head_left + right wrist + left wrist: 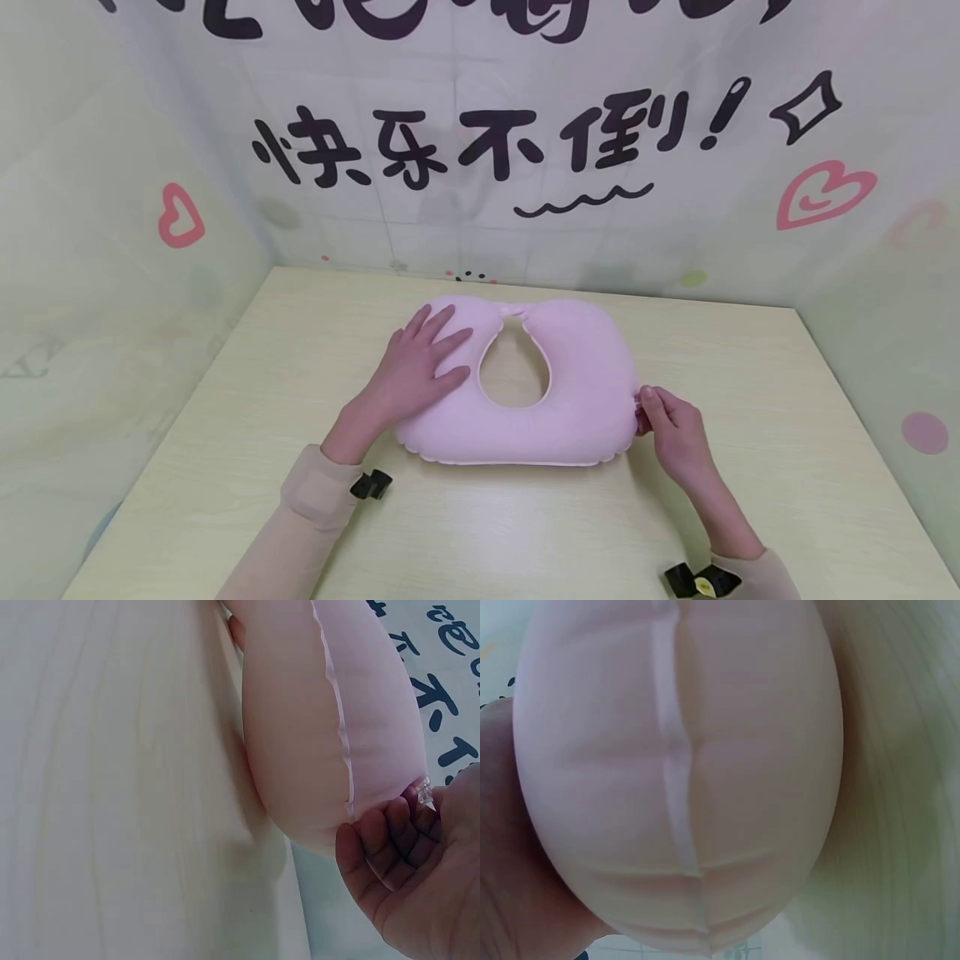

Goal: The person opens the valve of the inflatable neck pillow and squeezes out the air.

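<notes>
A plump pink inflatable neck pillow (pixel 517 433) lies on the wooden table, its two rounded ends meeting at the back around a teardrop opening. My left hand (pixel 412 371) rests with spread fingers on the pillow's left side. In the left wrist view the puckered side seam (pixel 676 772) runs down the bulging pillow. At the right edge my right hand (pixel 678 433) pinches a small clear valve (pixel 424 791) between thumb and curled fingers. Part of the valve is hidden behind those fingers.
The pale wood-grain table (pixel 495 533) reaches to a printed cloth backdrop (pixel 450 225) with black lettering and pink hearts. Cloth walls also stand at the left and right. Both sleeves carry a small black strap device (pixel 371 484) at the wrist.
</notes>
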### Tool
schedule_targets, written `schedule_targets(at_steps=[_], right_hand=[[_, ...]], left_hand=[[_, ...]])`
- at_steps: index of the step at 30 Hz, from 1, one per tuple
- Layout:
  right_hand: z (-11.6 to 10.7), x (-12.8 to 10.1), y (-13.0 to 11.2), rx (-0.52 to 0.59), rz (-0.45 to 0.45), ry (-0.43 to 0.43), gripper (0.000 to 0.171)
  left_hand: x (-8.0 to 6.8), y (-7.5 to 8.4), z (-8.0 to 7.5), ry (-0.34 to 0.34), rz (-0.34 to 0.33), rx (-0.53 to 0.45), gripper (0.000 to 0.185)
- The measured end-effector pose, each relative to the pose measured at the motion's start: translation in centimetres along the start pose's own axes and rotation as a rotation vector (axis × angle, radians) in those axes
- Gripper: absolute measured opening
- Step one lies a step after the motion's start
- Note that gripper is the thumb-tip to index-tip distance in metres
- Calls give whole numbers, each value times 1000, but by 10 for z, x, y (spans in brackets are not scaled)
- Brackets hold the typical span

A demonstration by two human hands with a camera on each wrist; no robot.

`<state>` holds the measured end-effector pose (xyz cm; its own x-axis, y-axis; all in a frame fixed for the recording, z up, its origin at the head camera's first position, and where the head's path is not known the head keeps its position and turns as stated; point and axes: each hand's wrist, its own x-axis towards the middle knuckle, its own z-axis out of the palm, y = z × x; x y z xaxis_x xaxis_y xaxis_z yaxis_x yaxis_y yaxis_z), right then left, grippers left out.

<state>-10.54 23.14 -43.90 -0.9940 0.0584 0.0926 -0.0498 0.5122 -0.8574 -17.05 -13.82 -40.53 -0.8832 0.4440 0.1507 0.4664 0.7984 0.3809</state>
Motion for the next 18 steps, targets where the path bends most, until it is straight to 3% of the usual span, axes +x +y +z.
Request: schedule_targets(at_steps=[18], right_hand=[[8,0,5,68,10,54,45]], left_hand=[[-1,-2,2,0,-7,-4,58]])
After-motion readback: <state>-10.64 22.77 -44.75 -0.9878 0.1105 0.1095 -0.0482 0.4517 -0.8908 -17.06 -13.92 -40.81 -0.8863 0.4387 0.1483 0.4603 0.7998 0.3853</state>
